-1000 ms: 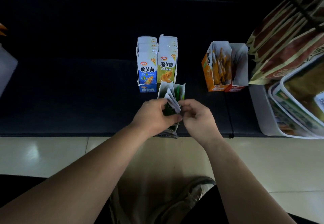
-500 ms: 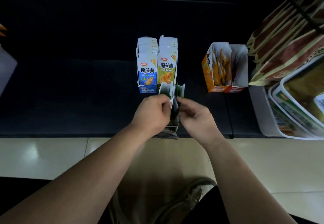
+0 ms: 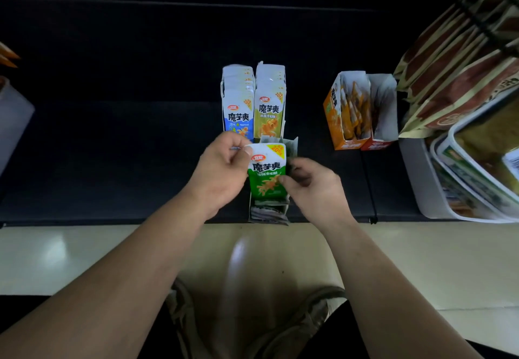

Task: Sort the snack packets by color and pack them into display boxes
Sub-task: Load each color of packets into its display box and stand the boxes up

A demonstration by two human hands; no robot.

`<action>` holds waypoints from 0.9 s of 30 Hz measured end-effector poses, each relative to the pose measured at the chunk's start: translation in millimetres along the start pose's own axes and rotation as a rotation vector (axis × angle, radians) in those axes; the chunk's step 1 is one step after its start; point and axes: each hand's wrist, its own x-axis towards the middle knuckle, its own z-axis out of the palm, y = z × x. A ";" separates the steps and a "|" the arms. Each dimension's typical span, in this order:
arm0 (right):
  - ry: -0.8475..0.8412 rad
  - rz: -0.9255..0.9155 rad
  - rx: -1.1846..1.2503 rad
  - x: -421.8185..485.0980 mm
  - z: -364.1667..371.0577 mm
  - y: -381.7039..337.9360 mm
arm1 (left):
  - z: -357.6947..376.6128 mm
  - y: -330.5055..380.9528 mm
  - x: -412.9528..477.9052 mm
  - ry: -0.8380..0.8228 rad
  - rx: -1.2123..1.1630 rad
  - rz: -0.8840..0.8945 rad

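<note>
A green snack packet (image 3: pixel 268 174) faces me, standing at the front of a green display box (image 3: pixel 269 214) near the dark table's front edge. My left hand (image 3: pixel 222 173) pinches the packet's upper left corner with thumb and finger. My right hand (image 3: pixel 314 187) pinches its right edge with curled fingers. More green packets sit behind it in the box, mostly hidden. Behind stand a blue box (image 3: pixel 238 103) and a yellow-green box (image 3: pixel 270 100), both full of matching packets.
An orange box (image 3: pixel 346 111) with packets and a red box (image 3: pixel 383 111) stand to the right. Large brown snack bags (image 3: pixel 460 69) and a white bin (image 3: pixel 421 179) of packaged goods fill the far right. The black table (image 3: pixel 112 134) ends above a pale floor.
The green packet was edge-on between my hands; now it is turned face up and lifted to the box's front. My left hand moved up to its top corner.
</note>
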 end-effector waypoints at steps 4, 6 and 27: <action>0.082 0.030 -0.064 2.1 -3.1 -1.2 | 4.5 -6.4 -4.0 -0.087 0.037 0.005; 0.073 0.036 -0.102 1.9 -5.0 -1.9 | 5.0 -14.0 -6.1 -0.153 0.133 0.026; -0.157 0.123 0.106 -1.4 -11.3 -1.2 | 39.0 -14.8 -0.4 -0.111 0.323 -0.065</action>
